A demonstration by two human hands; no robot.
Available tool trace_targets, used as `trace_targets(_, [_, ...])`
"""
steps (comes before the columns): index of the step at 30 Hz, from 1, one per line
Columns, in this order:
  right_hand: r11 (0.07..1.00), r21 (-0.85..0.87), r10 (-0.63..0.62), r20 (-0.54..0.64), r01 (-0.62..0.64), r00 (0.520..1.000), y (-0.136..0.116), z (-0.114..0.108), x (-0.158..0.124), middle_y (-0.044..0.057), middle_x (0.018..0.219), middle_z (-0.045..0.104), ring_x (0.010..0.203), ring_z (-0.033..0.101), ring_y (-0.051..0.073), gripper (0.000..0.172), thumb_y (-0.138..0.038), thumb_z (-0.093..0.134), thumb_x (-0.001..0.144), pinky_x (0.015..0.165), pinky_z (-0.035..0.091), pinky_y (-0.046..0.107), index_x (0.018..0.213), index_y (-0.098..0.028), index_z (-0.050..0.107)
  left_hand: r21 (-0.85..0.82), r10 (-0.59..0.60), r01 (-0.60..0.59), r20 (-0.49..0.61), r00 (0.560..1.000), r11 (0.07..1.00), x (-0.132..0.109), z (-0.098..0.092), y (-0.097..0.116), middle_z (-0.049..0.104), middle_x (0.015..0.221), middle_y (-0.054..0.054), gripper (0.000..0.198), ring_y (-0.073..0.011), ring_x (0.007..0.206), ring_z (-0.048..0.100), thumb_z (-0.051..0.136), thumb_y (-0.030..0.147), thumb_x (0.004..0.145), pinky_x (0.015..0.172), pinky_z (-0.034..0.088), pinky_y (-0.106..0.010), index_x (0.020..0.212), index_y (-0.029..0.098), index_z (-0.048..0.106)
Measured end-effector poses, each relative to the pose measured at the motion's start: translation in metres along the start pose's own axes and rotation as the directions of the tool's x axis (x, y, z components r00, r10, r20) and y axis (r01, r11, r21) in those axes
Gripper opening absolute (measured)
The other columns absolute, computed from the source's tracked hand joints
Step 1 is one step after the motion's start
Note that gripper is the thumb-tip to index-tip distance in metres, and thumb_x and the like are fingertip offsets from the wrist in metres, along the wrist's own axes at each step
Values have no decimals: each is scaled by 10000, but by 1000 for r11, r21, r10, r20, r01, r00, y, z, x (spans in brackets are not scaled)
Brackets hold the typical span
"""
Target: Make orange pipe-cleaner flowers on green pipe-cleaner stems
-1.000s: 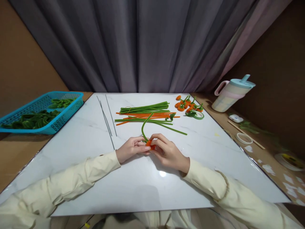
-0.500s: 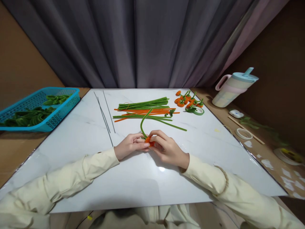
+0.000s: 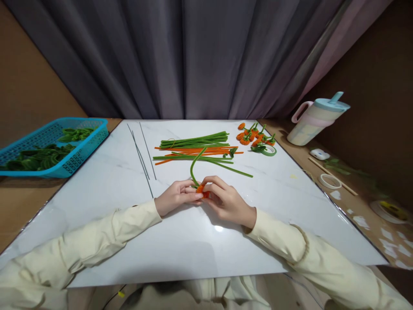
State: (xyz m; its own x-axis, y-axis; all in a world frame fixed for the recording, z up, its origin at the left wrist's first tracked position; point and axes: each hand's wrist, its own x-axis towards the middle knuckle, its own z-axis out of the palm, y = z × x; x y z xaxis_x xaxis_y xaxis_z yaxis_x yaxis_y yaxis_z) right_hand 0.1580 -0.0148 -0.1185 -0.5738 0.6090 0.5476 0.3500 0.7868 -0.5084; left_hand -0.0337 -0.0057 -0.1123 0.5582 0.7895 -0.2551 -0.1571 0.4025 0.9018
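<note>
Between both hands is a small orange pipe-cleaner pumpkin (image 3: 201, 190), partly covered by fingers. My left hand (image 3: 177, 197) pinches it from the left, and my right hand (image 3: 227, 201) grips it from the right with bent fingers. A green pipe cleaner (image 3: 194, 165) rises in a curve from the pumpkin; whether it is fastened there I cannot tell. Just beyond the hands lie a bundle of green pipe cleaners (image 3: 196, 140) and several orange pipe cleaners (image 3: 209, 150). Finished-looking orange pumpkins with green stems (image 3: 245, 141) are grouped at the back right.
Green tape (image 3: 269, 150) lies by the pumpkins. Thin dark wires (image 3: 141, 157) rest on the left of the white tabletop (image 3: 155, 254). A blue basket (image 3: 69, 168) holds green curled pieces. On the right are a tumbler (image 3: 312, 122), a wooden stick (image 3: 334, 176) and a white tape roll (image 3: 330, 181).
</note>
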Motion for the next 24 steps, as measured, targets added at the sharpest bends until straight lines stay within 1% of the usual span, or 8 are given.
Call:
trace_targets(6, [1000, -1, 1, 0, -1, 1000, 1, 1, 0, 104, 1057, 544, 716, 568, 132, 149, -132, 510, 843, 585, 493, 250, 987, -171, 518, 7, 8, -8, -2, 1000, 1000, 1, 0, -1, 694, 783, -37, 305, -153, 771, 660, 777, 219, 660, 821, 519, -304, 912, 100, 652])
trace_targets(10, [999, 43, -17, -16, 18, 1000, 0, 0, 0, 106, 1073, 532, 780, 570, 147, 191, -123, 502, 845, 632, 505, 269, 1027, -180, 504, 0, -2, 2, -4, 1000, 1000, 0, -3, 0, 707, 812, -57, 325, -158, 771, 671, 776, 223, 662, 806, 526, -287, 934, 98, 651])
trace_targets(14, [991, 127, -33, -16, 35, 999, -2, -4, 1, 110, 1104, 517, 713, 549, 129, 233, -133, 503, 850, 587, 503, 263, 1076, -191, 489, -39, -18, 19, 9, 1000, 999, 1, -7, 2, 722, 833, -102, 386, -199, 775, 691, 786, 249, 640, 781, 541, -300, 962, 84, 653])
trace_targets(16, [987, 150, -51, -16, 53, 999, -3, -6, 1, 113, 1100, 519, 759, 564, 143, 241, -136, 502, 853, 583, 509, 260, 1088, -191, 493, -65, -16, 18, 25, 1000, 998, 1, -9, 3, 726, 822, -113, 374, -214, 765, 696, 785, 264, 637, 771, 549, -316, 939, 78, 667])
trace_targets(18, [985, 145, -89, -25, 92, 996, -3, -8, 2, 117, 1096, 523, 836, 579, 162, 254, -117, 481, 858, 619, 521, 266, 1102, -187, 499, -85, -1, 5, 46, 999, 996, 1, -10, 2, 729, 810, -112, 331, -217, 760, 698, 775, 270, 649, 767, 553, -321, 903, 79, 683])
trace_targets(20, [984, 119, -131, -38, 134, 991, -2, -9, 2, 118, 1086, 529, 869, 585, 165, 258, -94, 455, 866, 661, 526, 273, 1104, -181, 506, -87, 18, -11, 74, 997, 996, 0, -10, 2, 730, 808, -108, 306, -220, 770, 699, 764, 270, 667, 776, 550, -324, 898, 85, 688])
trace_targets(22, [984, 85, -156, -46, 159, 987, -1, -9, 2, 115, 1074, 536, 861, 593, 158, 238, -92, 448, 878, 684, 525, 275, 1088, -181, 516, -58, 26, -21, 93, 995, 998, 0, -9, 2, 728, 811, -109, 298, -217, 747, 700, 753, 279, 688, 758, 551, -324, 904, 86, 683])
trace_targets(24, [986, 54, -156, -48, 158, 987, 0, -9, 2, 108, 1055, 544, 826, 598, 148, 199, -113, 466, 888, 671, 521, 266, 1062, -187, 528, -17, 33, -31, 91, 995, 999, 0, -7, 3, 723, 795, -105, 296, -198, 696, 694, 746, 295, 701, 704, 553, -304, 896, 84, 674])
